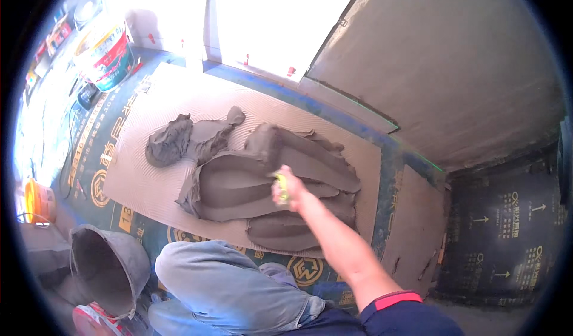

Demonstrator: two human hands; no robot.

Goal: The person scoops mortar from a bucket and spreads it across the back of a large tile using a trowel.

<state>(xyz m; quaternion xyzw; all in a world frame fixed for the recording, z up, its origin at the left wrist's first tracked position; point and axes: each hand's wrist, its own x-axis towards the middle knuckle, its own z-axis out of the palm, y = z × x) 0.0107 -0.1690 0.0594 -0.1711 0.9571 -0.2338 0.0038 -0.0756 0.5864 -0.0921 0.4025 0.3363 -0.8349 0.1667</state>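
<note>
My right hand [291,194] is closed round the yellow-green handle of a trowel [280,182]. Its blade is hard to tell apart from the grey mortar [233,184] below it. The mortar is spread in thick, smooth-troughed bands over the middle and right of a large tile [134,151], which lies on the floor with its finely ribbed face up. A rough heap of mortar [170,140] sits toward the tile's far left, unspread. My right arm reaches in from the lower right, over the near part of the tile. My left hand is out of view.
A grey mortar bucket [110,270] lies tilted at the lower left, by my knee, beside a red-and-white pail [98,321]. An orange bucket [39,203] and a large printed pail [106,55] stand left. Printed floor covering surrounds the tile. A grey wall panel [441,55] rises at right.
</note>
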